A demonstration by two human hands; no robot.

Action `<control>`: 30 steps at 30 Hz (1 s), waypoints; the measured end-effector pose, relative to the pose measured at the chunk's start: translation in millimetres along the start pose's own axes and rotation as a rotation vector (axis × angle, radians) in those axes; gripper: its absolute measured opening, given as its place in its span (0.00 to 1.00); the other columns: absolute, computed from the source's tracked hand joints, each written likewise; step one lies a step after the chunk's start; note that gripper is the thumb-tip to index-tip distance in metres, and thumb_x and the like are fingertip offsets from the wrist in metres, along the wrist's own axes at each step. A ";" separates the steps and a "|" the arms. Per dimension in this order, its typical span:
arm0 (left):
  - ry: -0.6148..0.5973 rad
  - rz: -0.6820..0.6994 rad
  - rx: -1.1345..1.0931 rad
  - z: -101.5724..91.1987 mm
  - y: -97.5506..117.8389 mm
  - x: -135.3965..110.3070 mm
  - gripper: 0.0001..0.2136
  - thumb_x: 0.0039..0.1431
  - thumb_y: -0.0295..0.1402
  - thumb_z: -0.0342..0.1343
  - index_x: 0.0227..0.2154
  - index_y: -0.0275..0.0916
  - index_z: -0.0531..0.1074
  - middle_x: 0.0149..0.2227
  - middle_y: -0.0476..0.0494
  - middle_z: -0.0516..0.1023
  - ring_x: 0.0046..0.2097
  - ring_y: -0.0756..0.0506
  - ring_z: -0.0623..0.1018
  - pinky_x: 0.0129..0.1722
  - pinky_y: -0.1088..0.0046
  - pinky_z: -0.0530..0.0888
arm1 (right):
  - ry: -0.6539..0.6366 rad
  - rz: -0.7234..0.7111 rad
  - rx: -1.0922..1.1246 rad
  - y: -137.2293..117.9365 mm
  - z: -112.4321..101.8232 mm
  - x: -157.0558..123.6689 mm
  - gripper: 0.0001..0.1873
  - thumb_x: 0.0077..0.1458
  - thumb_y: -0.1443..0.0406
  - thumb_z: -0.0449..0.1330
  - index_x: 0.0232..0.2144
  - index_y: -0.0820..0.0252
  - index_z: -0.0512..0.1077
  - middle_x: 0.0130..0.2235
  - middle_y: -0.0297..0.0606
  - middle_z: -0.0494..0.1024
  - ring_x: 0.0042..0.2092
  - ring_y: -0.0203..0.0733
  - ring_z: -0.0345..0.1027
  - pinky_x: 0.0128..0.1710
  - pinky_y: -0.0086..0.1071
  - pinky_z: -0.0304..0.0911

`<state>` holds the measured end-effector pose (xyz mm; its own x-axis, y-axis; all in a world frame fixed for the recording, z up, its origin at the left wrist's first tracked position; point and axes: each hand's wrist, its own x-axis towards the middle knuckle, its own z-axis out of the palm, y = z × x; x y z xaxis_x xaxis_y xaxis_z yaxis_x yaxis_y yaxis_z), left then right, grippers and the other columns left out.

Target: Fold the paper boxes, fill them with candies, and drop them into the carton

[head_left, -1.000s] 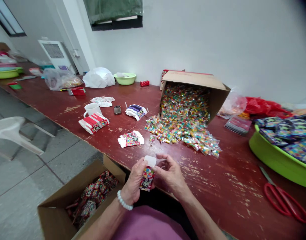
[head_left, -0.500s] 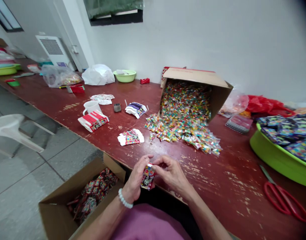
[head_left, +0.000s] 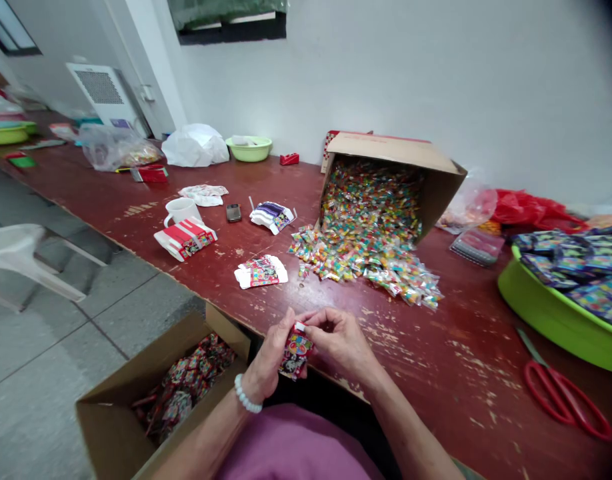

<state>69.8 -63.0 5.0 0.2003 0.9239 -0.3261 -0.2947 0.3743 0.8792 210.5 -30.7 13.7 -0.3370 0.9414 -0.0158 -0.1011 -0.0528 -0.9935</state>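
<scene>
At the near edge of the red table (head_left: 486, 360), a small printed carton (head_left: 297, 351) sits in the left hand (head_left: 270, 351), fingers closed round it! Up comes the right hand's (head_left: 345, 340) thumb against the white top flap (head_left: 300, 327); whether it pinches, I cannot tell. Left and lower, an open cardboard box (head_left: 109, 427) holds printed packs (head_left: 199, 373). Farther off, flat cartons (head_left: 262, 272), then clear candy packets (head_left: 356, 263) spread from a tipped cardboard box (head_left: 396, 148), with red-handled scissors (head_left: 551, 380) far right

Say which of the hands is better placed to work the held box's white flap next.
Likely the right hand: it is at the white flap, while the left hand holds the printed box.
</scene>
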 end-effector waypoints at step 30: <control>0.154 0.091 -0.323 -35.1 -11.0 -8.6 0.13 0.56 0.39 0.62 0.41 0.36 0.75 0.39 0.44 0.80 0.41 0.46 0.79 0.44 0.74 0.74 | -0.228 -0.430 -0.745 23.7 34.3 -1.6 0.41 0.36 0.67 0.69 0.55 0.56 0.62 0.48 0.42 0.71 0.48 0.50 0.65 0.48 0.42 0.64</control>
<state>38.5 -72.2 -14.1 0.0237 0.9465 -0.3219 -0.5896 0.2733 0.7601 176.5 -44.9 -5.9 -0.5961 0.7366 0.3196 0.3468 0.5952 -0.7249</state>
